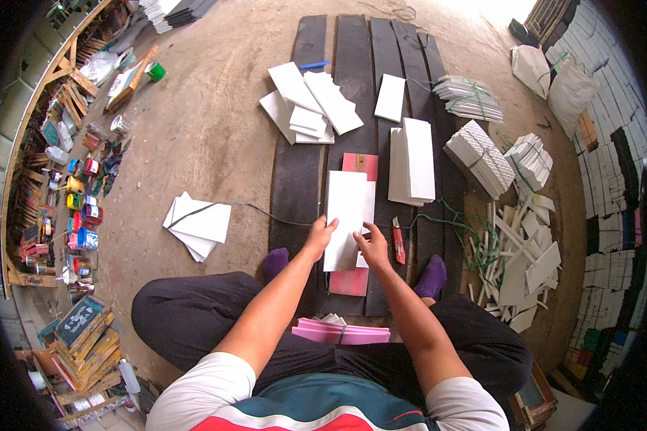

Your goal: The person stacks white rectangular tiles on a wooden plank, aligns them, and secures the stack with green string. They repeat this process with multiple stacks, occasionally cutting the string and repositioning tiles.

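Observation:
A stack of white rectangular foam boards lies in front of me, over a pink board that shows at its near and far ends. My left hand grips the stack's left edge, thumb on top and fingers partly hidden by the edge. At the right edge, my right hand has its fingers bent around the boards near a small white piece. A red utility knife rests just right of my right hand. Beside it stands a taller pile of white boards.
Dark planks form the work surface. Loose white boards are at its far left, tied bundles and offcuts at right. White sheets lie on the floor at left, with paint cans beyond. Pink sheets sit by my legs.

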The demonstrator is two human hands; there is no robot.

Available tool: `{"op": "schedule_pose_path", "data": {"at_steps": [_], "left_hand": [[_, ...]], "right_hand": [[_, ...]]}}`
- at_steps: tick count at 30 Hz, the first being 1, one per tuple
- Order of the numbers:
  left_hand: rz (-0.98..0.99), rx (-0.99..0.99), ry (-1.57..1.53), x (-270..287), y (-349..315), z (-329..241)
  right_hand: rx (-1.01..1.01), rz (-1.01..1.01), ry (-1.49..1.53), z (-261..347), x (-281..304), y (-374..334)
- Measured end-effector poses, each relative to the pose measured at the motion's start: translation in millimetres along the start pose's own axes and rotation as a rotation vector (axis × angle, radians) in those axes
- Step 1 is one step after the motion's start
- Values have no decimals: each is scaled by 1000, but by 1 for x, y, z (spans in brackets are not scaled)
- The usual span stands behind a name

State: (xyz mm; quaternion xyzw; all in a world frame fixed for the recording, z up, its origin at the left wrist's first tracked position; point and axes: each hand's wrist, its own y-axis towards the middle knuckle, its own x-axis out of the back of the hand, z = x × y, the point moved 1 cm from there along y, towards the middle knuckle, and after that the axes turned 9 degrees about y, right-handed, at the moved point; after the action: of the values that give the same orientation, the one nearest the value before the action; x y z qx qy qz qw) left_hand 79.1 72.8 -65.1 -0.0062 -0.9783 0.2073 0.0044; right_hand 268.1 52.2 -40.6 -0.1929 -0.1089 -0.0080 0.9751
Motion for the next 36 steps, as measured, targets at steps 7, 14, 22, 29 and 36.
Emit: {"op": "schedule_pose_path", "data": {"at_steps": [7,14,22,29,36], "left_hand": [[-162,-30,386,-24,-8,18],[-107,-62,574,-25,-9,32],[-141,-84,557,-22,-4,42],[-156,-69,556,-23,-9,41],[-170,-51,786,-21,-11,64]], "right_hand": [[86,-226,-70,-60,9,16],[46,-233,-90,-63,20,20],[-3,-264,-124,-56,12,23],[-51,-216,-331,-49,8,17],[-65,-173,-353,-58,3,14]]}}
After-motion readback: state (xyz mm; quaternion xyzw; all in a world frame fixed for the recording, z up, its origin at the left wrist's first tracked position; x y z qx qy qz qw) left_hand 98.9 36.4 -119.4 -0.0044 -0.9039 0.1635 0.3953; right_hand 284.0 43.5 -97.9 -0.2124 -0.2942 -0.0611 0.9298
